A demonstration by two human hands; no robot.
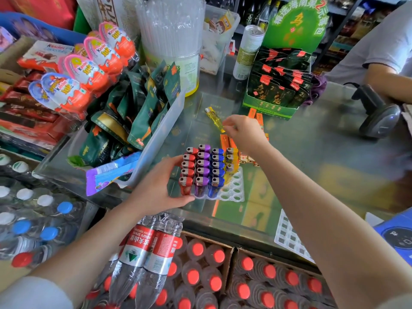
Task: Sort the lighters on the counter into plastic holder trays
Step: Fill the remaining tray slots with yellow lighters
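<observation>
Right hand (243, 132) pinches the yellow lighter (215, 119); left hand (160, 186) grips the tray (234, 192) on the worktop (312, 152). Seat it upright in the yellow column's free hole; keep the tray steady.

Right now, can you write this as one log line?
left hand: steadies holder tray | right hand: pinches yellow lighter | next: probably yellow column

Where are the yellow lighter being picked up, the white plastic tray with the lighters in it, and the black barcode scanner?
Yellow translucent lighter (214, 118): head view, middle of its body.
White plastic holder tray (234, 192): head view, empty front-right slots.
Black barcode scanner (379, 121): head view, its rounded head.
</observation>
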